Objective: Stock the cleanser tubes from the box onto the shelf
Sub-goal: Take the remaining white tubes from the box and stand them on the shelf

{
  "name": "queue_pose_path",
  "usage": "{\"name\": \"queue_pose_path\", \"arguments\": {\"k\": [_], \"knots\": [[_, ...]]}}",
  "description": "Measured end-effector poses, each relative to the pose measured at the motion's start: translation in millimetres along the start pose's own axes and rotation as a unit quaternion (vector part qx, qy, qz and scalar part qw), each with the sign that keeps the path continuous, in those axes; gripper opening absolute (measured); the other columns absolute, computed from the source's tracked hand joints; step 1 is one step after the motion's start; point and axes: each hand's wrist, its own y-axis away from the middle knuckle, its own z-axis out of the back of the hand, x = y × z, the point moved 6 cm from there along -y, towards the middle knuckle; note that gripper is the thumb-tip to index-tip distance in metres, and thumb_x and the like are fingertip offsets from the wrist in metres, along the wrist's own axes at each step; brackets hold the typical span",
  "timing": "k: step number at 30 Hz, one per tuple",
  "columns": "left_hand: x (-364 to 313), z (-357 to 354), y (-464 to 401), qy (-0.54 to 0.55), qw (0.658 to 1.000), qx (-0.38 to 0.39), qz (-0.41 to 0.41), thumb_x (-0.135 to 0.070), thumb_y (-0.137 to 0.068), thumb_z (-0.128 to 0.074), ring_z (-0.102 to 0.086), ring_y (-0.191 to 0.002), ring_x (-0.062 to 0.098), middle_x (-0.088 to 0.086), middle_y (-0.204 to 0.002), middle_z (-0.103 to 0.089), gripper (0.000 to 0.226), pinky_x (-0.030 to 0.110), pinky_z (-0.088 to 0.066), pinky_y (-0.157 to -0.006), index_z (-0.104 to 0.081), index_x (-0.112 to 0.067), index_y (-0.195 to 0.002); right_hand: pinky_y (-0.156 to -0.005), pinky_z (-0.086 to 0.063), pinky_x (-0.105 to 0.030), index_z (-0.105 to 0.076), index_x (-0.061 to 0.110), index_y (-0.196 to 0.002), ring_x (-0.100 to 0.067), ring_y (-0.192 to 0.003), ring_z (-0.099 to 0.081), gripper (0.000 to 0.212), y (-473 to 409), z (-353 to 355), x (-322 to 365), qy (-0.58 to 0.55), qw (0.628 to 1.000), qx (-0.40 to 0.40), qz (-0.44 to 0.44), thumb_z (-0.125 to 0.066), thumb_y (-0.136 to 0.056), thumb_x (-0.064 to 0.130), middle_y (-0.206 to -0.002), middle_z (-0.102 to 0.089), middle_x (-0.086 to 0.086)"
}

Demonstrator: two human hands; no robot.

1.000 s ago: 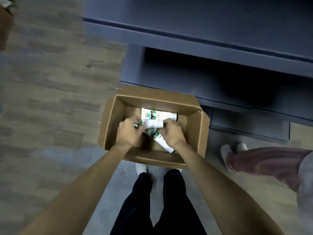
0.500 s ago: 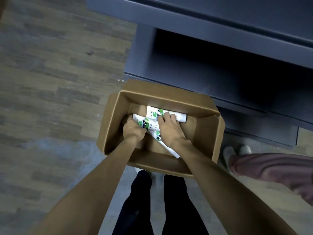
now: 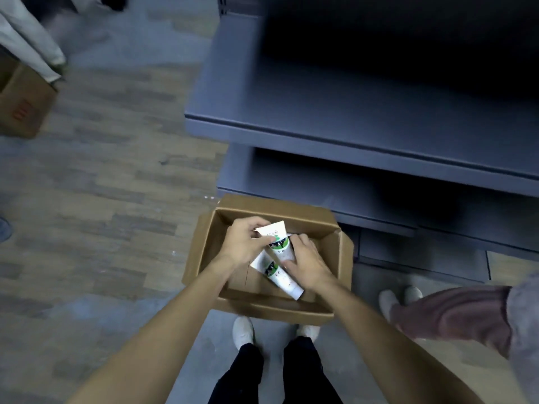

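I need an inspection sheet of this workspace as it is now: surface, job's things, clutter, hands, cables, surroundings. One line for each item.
Surface: wood-pattern floor with a grey patch near the feet.
Job's things: open cardboard box on the floor before the grey shelf; two white cleanser tubes show, an upper tube and a lower tube lying on the box bottom. No tubes seen on the shelf.
Clutter: a second cardboard box at far left.
Hands: left hand grips the upper tube's flat end; right hand lies across both tubes, fingers fairly straight.
Cables: nothing seen.
Surroundings: another person's leg and white shoes at right; pale fabric at top left.
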Motion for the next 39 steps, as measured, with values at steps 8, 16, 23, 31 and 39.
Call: {"name": "queue_pose_path", "arguments": {"k": [8, 16, 23, 31, 39], "knots": [[-135.4, 16.6, 16.1, -0.138, 0.972, 0.096, -0.166, -0.002, -0.074, -0.083, -0.07, -0.076, 0.011, 0.0, -0.083, -0.075, 0.025, 0.036, -0.058, -0.081, -0.073, -0.023, -0.083, -0.088, -0.055, -0.036, -0.057, 0.018, -0.108, -0.015, -0.097, -0.064, 0.029, 39.9, 92.9, 43.8, -0.142, 0.979, -0.145, -0.002, -0.074, -0.087, 0.028, -0.107, -0.062, 0.001], [-250.7, 40.6, 53.7, -0.093, 0.95, 0.065, -0.29, -0.011, -0.075, -0.085, -0.072, -0.084, 0.015, 0.002, -0.092, -0.077, 0.026, 0.026, -0.058, -0.078, -0.073, -0.013, -0.098, -0.076, -0.051, -0.009, -0.061, 0.014, -0.115, 0.0, -0.09, -0.065, 0.029, 87.1, 188.8, 95.6, -0.2, 0.944, -0.26, 0.04, -0.073, -0.089, 0.017, -0.105, -0.069, 0.002], [-361.1, 34.2, 100.3, -0.061, 0.908, 0.058, -0.41, -0.01, -0.079, -0.081, -0.073, -0.088, 0.007, -0.006, -0.094, -0.077, 0.023, 0.021, -0.058, -0.079, -0.075, -0.017, -0.101, -0.086, -0.051, -0.019, -0.061, 0.02, -0.117, 0.0, -0.099, -0.064, 0.032, 140.2, 289.9, 121.5, -0.178, 0.923, -0.334, 0.073, -0.073, -0.088, 0.026, -0.108, -0.07, 0.009], [-467.4, 13.6, 133.5, -0.056, 0.872, 0.04, -0.484, -0.017, -0.081, -0.081, -0.072, -0.091, 0.006, -0.006, -0.095, -0.077, 0.018, 0.032, -0.059, -0.085, -0.075, -0.018, -0.098, -0.074, -0.054, -0.014, -0.063, 0.019, -0.105, 0.002, -0.089, -0.067, 0.033, 208.3, 384.6, 123.5, -0.205, 0.867, -0.436, 0.123, -0.083, -0.079, 0.025, -0.098, -0.072, 0.008], [-541.1, -23.6, 150.3, 0.003, 0.86, -0.001, -0.51, -0.02, -0.08, -0.082, -0.072, -0.089, 0.003, -0.007, -0.095, -0.076, 0.02, 0.03, -0.061, -0.082, -0.074, -0.018, -0.099, -0.082, -0.056, -0.017, -0.06, 0.027, -0.104, 0.002, -0.095, -0.066, 0.029, 240.9, 463.2, 109.5, -0.173, 0.847, -0.482, 0.145, -0.08, -0.083, 0.027, -0.1, -0.07, 0.013]]}}
